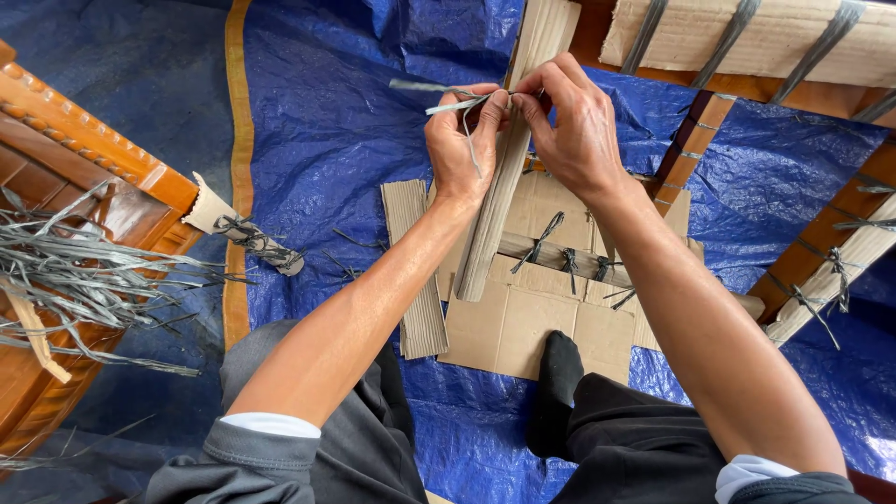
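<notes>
My left hand [464,142] and my right hand [577,121] meet at a grey plastic strap [439,96] on a long piece wrapped in corrugated cardboard [499,201]. Both hands pinch the strap's ends against the cardboard, fingers closed on it. The wrapped piece runs from the top of the view down towards my lap. Below it lies another cardboard-wrapped bar [560,257] tied with several grey strap knots.
Flat cardboard sheets [523,322] lie on a blue tarp [327,121]. A carved wooden furniture piece [84,149] stands at left with a bundle of loose grey straps [75,271] on it. Wrapped wooden frame parts [821,252] sit at right. My black-socked foot [558,373] rests on the cardboard.
</notes>
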